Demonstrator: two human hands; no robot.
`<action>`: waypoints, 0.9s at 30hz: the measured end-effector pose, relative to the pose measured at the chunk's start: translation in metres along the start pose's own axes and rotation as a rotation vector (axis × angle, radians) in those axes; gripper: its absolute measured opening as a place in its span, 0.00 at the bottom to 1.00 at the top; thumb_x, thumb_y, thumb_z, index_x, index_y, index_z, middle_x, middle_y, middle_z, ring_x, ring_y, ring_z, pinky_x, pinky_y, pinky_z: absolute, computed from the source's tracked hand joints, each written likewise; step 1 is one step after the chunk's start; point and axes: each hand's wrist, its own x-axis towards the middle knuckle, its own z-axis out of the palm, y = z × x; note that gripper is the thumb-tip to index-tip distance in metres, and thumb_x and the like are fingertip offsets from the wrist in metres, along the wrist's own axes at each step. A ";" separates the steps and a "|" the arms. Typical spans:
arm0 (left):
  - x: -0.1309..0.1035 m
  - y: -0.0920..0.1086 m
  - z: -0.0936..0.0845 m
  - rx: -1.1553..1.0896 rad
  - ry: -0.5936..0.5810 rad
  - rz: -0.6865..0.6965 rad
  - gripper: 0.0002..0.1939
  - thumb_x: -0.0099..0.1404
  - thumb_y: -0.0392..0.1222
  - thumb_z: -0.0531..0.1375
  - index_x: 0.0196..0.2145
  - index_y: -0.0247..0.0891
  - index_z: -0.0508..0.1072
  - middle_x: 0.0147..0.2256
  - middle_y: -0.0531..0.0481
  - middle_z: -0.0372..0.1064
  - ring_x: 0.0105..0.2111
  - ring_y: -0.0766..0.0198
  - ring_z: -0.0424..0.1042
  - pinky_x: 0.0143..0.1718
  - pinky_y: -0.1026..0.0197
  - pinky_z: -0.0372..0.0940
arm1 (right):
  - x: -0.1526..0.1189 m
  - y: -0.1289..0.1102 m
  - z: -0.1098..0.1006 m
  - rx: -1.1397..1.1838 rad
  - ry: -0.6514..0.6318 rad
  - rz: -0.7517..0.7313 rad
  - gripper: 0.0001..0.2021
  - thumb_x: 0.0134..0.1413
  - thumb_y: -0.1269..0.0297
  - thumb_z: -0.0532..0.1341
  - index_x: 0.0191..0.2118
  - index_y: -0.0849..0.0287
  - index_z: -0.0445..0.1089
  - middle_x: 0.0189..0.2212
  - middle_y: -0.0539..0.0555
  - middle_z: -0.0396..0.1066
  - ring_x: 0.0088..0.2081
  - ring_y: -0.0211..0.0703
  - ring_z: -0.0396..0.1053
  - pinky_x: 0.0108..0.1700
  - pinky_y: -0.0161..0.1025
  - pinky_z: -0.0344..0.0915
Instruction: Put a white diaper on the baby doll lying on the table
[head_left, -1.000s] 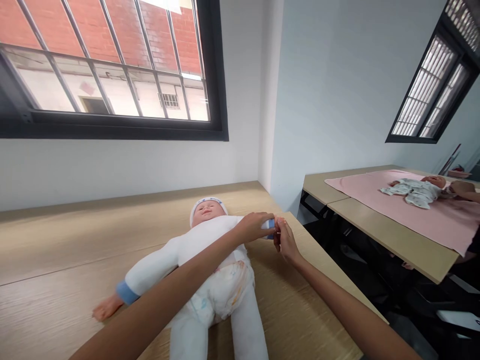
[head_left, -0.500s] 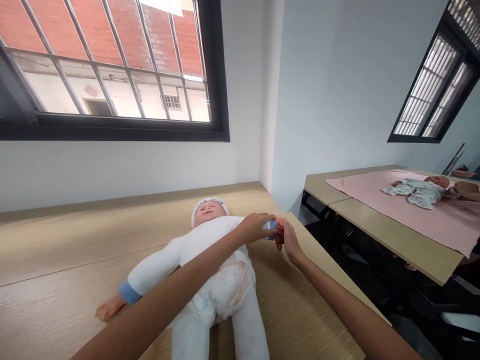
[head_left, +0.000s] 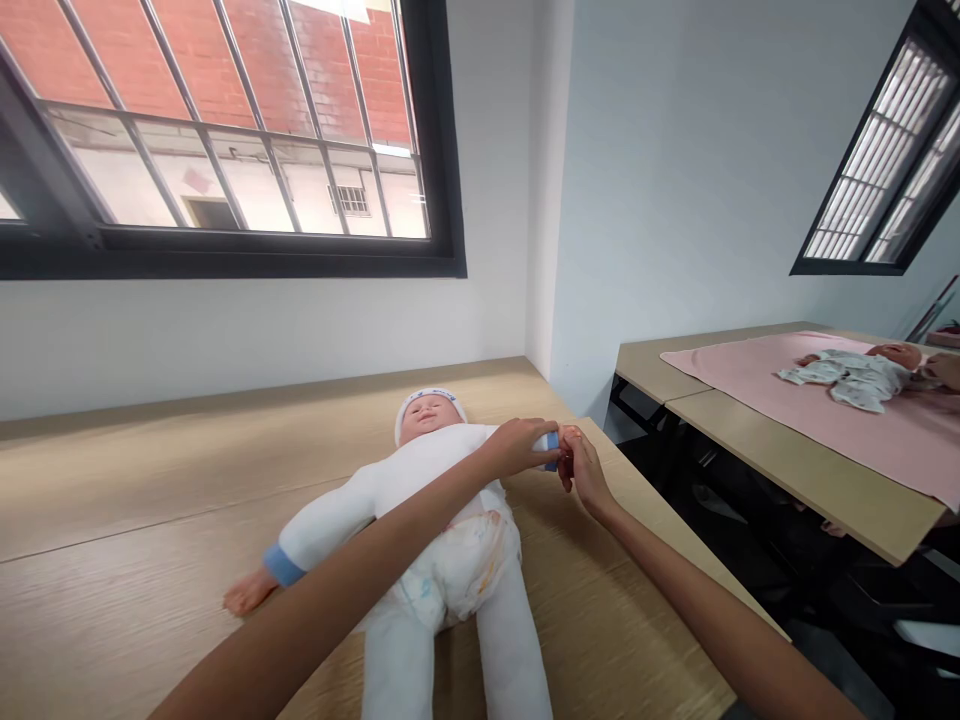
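Note:
A baby doll (head_left: 420, 455) in a white suit with blue cuffs and a white cap lies on its back on the wooden table (head_left: 187, 450). A diaper (head_left: 469, 565) is around its hips, over the suit. My left hand (head_left: 517, 447) is closed round the doll's sleeve just above the blue cuff on the right side of the view. At that cuff's end, my right hand (head_left: 586, 470) has its fingers closed on the doll's hand (head_left: 565, 462). The doll's other arm lies stretched out to the left.
To the right, past a gap, another table (head_left: 795, 470) bears a pink cloth (head_left: 757, 385) with a second doll (head_left: 862, 378) in patterned clothes. A barred window (head_left: 247, 130) is in the wall behind my table.
The camera view has shifted slightly, so the doll and tables appear a little displaced. Both my hands keep their hold on the doll's sleeve and hand.

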 end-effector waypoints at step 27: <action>-0.101 -0.038 -0.100 -0.112 0.320 -0.343 0.17 0.64 0.55 0.52 0.35 0.39 0.71 0.37 0.49 0.74 0.38 0.61 0.70 0.41 0.59 0.64 | 0.008 0.022 -0.007 0.003 0.106 0.134 0.17 0.54 0.46 0.50 0.30 0.56 0.57 0.13 0.42 0.57 0.12 0.32 0.52 0.12 0.30 0.49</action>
